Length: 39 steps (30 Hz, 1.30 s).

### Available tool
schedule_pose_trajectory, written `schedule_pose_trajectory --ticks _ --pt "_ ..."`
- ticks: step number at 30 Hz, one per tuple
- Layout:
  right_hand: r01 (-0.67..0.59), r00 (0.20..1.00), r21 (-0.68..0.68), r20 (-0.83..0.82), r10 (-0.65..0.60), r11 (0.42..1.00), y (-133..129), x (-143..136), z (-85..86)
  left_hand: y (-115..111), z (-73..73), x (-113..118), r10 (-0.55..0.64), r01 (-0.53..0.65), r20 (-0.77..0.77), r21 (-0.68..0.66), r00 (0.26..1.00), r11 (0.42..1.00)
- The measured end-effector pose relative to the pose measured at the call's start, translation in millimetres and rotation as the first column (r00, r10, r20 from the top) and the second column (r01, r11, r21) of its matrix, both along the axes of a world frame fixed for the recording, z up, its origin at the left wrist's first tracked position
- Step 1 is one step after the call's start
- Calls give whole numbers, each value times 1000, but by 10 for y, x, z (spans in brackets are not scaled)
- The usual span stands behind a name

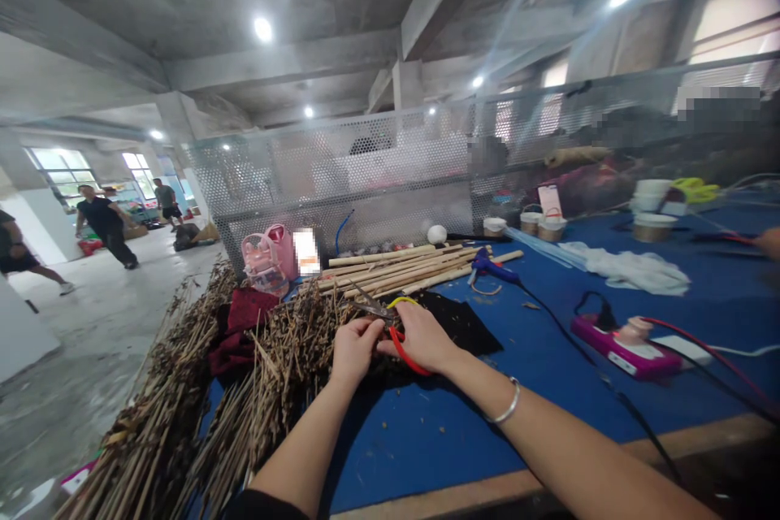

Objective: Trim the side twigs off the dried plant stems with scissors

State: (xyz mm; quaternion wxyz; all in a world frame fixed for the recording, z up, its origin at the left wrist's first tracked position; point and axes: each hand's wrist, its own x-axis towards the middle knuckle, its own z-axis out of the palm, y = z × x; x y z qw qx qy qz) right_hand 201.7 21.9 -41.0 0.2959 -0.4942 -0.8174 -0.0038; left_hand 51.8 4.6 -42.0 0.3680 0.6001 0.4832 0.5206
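Observation:
My right hand (422,333) grips a pair of shears (405,351) with one red and one yellow handle; their metal blades point away to the left. Close beside the blades, my left hand (353,351) has thumb and fingers pinched together. What it pinches, if anything, is hidden. Both hands are at the right end of a heap of dried brown plant stems (292,333). Under and behind my right hand lies a black cloth (466,323). Pale wooden sticks (420,266) lie in a pile just beyond the hands.
A blue glue gun (484,262) and a purple power strip (627,345) with cables lie at right. Further back are a white glove (634,266) and tubs (653,226). A pink bag (268,256) stands at left, before a perforated metal screen (274,179). Several people are on the floor beyond.

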Motion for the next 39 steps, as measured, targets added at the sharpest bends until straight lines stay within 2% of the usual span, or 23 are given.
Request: schedule_pose_trajectory --ticks 4,11,14,17,23,26,30,36,39 --pt "11 1000 18 2 -11 1000 -15 -14 -11 -7 -13 11 36 -34 -30 45 999 998" --pt "7 996 -147 -85 -20 989 -75 -72 -6 -38 9 52 -39 41 99 -19 994 999" --pt "18 995 -170 -91 -34 985 -74 -69 0 -37 15 43 -81 84 140 -17 987 996" --pt "48 996 -172 -67 -60 984 -66 -54 21 -31 9 24 -107 108 117 -3 987 994" --pt "116 993 -212 12 -116 970 -62 -53 50 -12 -16 16 -97 99 99 -21 990 995" --pt "103 995 -231 20 -101 967 -58 -54 39 -6 -15 18 -64 71 124 -48 990 996" --pt "81 997 -183 24 -78 980 -65 -59 37 1 6 5 6 6 145 -82 989 997" --pt "63 998 -132 18 -61 989 -79 -65 66 14 7 -24 55 -54 55 -17 997 998" --pt "56 998 -153 1 -56 987 -78 -64 53 15 4 -28 41 -41 64 -9 997 999"
